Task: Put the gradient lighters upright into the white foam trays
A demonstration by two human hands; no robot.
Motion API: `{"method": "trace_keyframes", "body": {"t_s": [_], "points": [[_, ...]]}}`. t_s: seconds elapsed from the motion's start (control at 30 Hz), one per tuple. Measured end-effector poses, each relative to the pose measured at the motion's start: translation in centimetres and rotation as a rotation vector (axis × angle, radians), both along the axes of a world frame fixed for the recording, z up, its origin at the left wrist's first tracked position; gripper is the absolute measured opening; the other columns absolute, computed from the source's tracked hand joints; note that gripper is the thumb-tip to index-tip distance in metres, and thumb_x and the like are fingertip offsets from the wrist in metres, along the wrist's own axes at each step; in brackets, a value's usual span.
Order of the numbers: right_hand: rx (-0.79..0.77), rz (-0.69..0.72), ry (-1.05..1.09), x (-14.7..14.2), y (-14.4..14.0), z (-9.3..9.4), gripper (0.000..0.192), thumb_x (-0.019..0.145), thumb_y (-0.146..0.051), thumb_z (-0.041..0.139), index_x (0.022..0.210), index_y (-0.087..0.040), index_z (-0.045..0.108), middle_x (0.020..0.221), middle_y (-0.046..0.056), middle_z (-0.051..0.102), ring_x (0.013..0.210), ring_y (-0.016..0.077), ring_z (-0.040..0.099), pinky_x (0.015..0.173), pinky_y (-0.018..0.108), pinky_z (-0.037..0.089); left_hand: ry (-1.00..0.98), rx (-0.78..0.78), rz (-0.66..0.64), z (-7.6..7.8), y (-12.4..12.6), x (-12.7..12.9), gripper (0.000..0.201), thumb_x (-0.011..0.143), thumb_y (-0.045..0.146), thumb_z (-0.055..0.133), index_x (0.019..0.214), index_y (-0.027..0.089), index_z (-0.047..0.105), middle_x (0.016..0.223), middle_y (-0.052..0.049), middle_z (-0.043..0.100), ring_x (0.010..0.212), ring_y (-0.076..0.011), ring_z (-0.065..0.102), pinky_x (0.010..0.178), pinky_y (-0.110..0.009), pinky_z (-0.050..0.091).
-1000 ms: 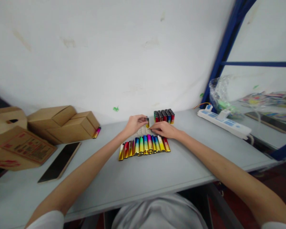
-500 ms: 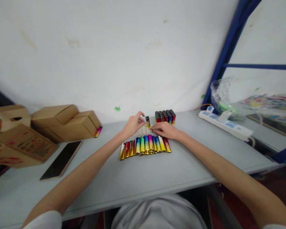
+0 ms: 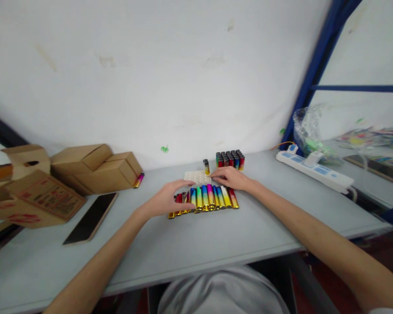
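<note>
So there's a row of shiny rainbow lighters [image 3: 209, 197] lying flat side by side on the grey bench [image 3: 216, 240], pretty much dead centre. The left hand [image 3: 168, 200] sits on the left end of that row, fingers curled down over the first few lighters; can't tell if it's actually gripping one or just resting. Right behind the row is a white dimpled tray [image 3: 197, 177] with a single lighter [image 3: 206, 167] standing upright at its back edge. The right hand [image 3: 231, 178] lies just behind the right end of the row, fingers stretched out flat and together, tips touching the tray's right edge, not clamped on anything. Behind the row and a bit right, a packed block of upright lighters [image 3: 230, 159]. Well off to the row's left are cardboard boxes [image 3: 94, 169] with a stray pink lighter [image 3: 138, 180] beside them, plus a dark flat panel [image 3: 91, 211]. Far right of the row, a white power strip [image 3: 314, 170].
</note>
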State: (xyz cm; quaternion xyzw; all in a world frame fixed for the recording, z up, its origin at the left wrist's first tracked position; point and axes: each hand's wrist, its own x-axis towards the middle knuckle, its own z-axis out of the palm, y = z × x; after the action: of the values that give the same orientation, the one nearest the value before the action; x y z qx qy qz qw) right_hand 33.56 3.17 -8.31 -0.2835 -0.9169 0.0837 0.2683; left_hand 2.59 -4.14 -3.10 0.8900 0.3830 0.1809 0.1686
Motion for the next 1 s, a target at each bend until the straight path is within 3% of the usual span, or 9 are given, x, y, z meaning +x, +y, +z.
{"method": "trace_keyframes", "body": {"t_s": [0.13,0.33,0.47,0.6,0.77,0.83,0.93,1.0], "points": [[-0.012,0.011,0.016,0.02,-0.02,0.00,0.030,0.101,-0.021,0.054,0.122,-0.018,0.074,0.117,0.011,0.076,0.104,0.0222,0.072,0.093,0.035,0.056,0.040,-0.001,-0.057,-0.53,-0.47,0.61,0.072,0.077,0.056,0.079,0.138,0.023,0.061,0.138,-0.012,0.066,0.125,-0.0315,0.062,0.110,-0.044,0.046],[-0.017,0.016,0.019,0.08,0.06,-0.13,0.029,0.101,-0.023,0.055,0.122,-0.018,0.074,0.118,0.011,0.077,0.108,0.0237,0.072,0.097,0.037,0.055,-0.083,0.035,-0.009,-0.21,-0.28,-0.04,0.062,0.077,0.051,0.081,0.129,0.021,0.066,0.129,-0.012,0.069,0.119,-0.0307,0.065,0.109,-0.046,0.050],[-0.018,0.016,0.014,0.08,-0.02,-0.08,0.029,0.102,-0.024,0.054,0.121,-0.019,0.075,0.119,0.010,0.077,0.108,0.0239,0.072,0.097,0.037,0.055,-0.385,-0.111,0.027,-0.06,-0.40,-0.31,0.048,0.080,0.042,0.079,0.123,0.022,0.070,0.140,-0.013,0.058,0.122,-0.0285,0.064,0.107,-0.045,0.054],[-0.029,0.020,0.031,0.08,0.07,-0.14,0.029,0.102,-0.025,0.054,0.121,-0.020,0.075,0.118,0.009,0.077,0.108,0.0233,0.072,0.098,0.036,0.055,-0.694,-0.279,0.153,-0.25,-0.42,0.07,0.044,0.076,0.035,0.082,0.116,0.019,0.073,0.152,-0.015,0.041,0.110,-0.0268,0.072,0.099,-0.044,0.060],[-0.034,0.033,0.041,0.07,0.20,-0.24,0.029,0.102,-0.026,0.054,0.121,-0.020,0.075,0.117,0.009,0.077,0.109,0.0236,0.072,0.099,0.037,0.055,-0.890,-0.341,0.244,-0.23,-0.39,0.48,0.034,0.080,0.038,0.080,0.102,0.013,0.074,0.132,-0.016,0.058,0.096,-0.0244,0.074,0.088,-0.041,0.063],[-0.031,0.033,0.048,0.04,0.16,-0.22,0.029,0.102,-0.028,0.053,0.120,-0.020,0.075,0.117,0.010,0.077,0.109,0.0242,0.072,0.098,0.038,0.055,-0.944,-0.366,0.258,-0.32,-0.36,0.54,0.039,0.079,0.038,0.081,0.109,0.015,0.069,0.128,-0.014,0.061,0.087,-0.0212,0.074,0.079,-0.037,0.063],[-0.027,0.032,0.043,0.03,0.14,-0.21,0.030,0.103,-0.028,0.053,0.121,-0.019,0.075,0.117,0.010,0.077,0.110,0.0247,0.072,0.099,0.039,0.055,-0.991,-0.395,0.285,-0.66,-0.22,0.61,0.068,0.074,0.031,0.086,0.133,0.025,0.054,0.120,-0.007,0.064,0.080,-0.0171,0.074,0.074,-0.032,0.060],[-0.028,0.031,0.031,0.06,0.19,-0.26,0.030,0.103,-0.028,0.052,0.122,-0.020,0.074,0.118,0.009,0.077,0.111,0.0242,0.071,0.100,0.038,0.054,-0.989,-0.413,0.307,-0.97,-0.08,0.68,0.072,0.072,0.030,0.087,0.135,0.024,0.053,0.109,-0.004,0.065,0.079,-0.0158,0.072,0.071,-0.029,0.057]]}}
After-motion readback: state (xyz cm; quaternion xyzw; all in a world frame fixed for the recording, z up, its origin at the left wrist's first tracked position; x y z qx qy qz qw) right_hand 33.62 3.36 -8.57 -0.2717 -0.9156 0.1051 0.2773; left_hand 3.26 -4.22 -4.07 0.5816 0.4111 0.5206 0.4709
